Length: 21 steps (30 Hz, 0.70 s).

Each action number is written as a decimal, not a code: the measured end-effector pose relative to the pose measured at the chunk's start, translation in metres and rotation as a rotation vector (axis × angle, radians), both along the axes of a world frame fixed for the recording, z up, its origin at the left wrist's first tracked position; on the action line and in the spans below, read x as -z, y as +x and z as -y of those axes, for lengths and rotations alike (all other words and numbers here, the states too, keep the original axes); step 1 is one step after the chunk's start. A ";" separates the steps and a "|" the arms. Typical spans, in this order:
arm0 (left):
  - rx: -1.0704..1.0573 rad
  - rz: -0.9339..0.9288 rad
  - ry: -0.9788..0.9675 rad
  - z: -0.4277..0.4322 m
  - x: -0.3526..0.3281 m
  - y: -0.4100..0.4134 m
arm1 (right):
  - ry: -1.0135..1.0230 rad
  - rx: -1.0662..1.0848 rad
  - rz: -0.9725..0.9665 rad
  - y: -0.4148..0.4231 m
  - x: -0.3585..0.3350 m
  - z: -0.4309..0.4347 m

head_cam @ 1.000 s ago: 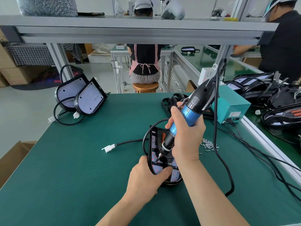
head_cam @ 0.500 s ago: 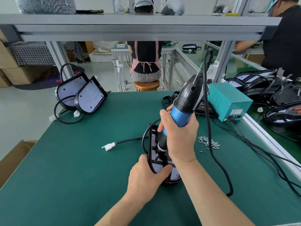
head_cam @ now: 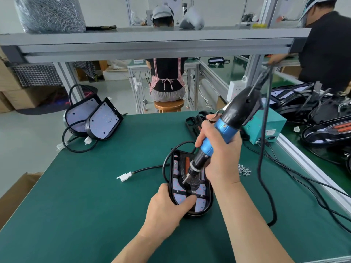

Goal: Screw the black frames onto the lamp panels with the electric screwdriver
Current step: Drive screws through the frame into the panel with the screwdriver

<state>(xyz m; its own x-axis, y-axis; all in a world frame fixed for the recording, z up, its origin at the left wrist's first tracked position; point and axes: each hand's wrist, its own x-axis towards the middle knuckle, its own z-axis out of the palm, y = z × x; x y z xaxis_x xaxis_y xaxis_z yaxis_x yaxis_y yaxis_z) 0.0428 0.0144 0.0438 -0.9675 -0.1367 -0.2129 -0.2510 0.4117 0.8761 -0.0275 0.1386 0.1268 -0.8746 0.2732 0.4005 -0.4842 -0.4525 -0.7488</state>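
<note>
A lamp panel (head_cam: 204,201) with a black frame (head_cam: 190,190) laid on it lies on the green table in front of me. My left hand (head_cam: 167,207) grips the panel's near left edge, thumb on the frame. My right hand (head_cam: 221,154) holds the blue and black electric screwdriver (head_cam: 226,130), tilted, with its bit tip down on the frame near the panel's middle. The panel's black cable ends in a white plug (head_cam: 125,176) to the left. A small heap of loose screws (head_cam: 244,169) lies right of my right hand.
Two more lamp panels (head_cam: 93,118) lean together at the table's far left. A teal power box (head_cam: 266,128) and spare black frames (head_cam: 193,122) sit at the back right. The screwdriver's cable (head_cam: 266,186) loops down on the right. Two people work at other benches.
The screwdriver has shifted slightly and tilted more, its bit now on the frame's middle. My left hand keeps its hold on the panel. The view has moved a little closer.
</note>
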 end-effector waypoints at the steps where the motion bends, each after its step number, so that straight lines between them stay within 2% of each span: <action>1: 0.006 0.013 0.007 0.000 -0.003 0.001 | -0.018 0.018 -0.011 -0.002 -0.003 -0.006; 5: 0.038 0.063 -0.072 0.006 -0.012 0.005 | -0.188 0.074 0.019 -0.012 -0.003 -0.045; 6: 0.047 0.047 -0.203 0.010 -0.014 0.006 | -0.252 0.088 0.053 -0.015 0.000 -0.059; 7: 0.044 -0.006 -0.419 0.014 -0.016 0.008 | -0.318 0.110 0.095 -0.019 0.005 -0.075; 8: 0.016 -0.096 -0.636 0.016 -0.017 0.009 | -0.375 0.138 0.143 -0.022 0.011 -0.092; 9: -0.024 -0.228 -0.747 0.015 -0.021 0.009 | -0.416 0.170 0.190 -0.025 0.018 -0.108; 10: -0.028 -0.391 -0.749 0.010 -0.028 0.006 | -0.448 0.201 0.229 -0.029 0.026 -0.123; 12: 0.110 -0.706 -0.639 -0.007 -0.038 -0.006 | -0.521 0.246 0.280 -0.034 0.042 -0.147; 14: 0.354 -0.815 -0.684 -0.034 -0.043 -0.028 | -0.605 0.263 0.319 -0.038 0.058 -0.163; 16: 0.579 -0.738 -0.866 -0.066 -0.046 -0.055 | -0.667 0.274 0.365 -0.042 0.072 -0.172; 18: 0.699 -0.619 -1.080 -0.094 -0.042 -0.084 | -0.694 0.273 0.400 -0.046 0.081 -0.176; 21: 0.821 -0.545 -1.303 -0.123 -0.037 -0.108 | -0.735 0.264 0.411 -0.048 0.089 -0.181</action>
<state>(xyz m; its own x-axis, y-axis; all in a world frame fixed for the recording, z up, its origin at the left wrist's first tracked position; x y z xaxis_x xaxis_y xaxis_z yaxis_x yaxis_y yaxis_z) -0.0652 0.1370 0.0806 -0.7851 0.6193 -0.0005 0.6007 0.7614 -0.2438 -0.0757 0.3194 0.0381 -0.7825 0.5516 -0.2889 -0.3975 -0.7996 -0.4502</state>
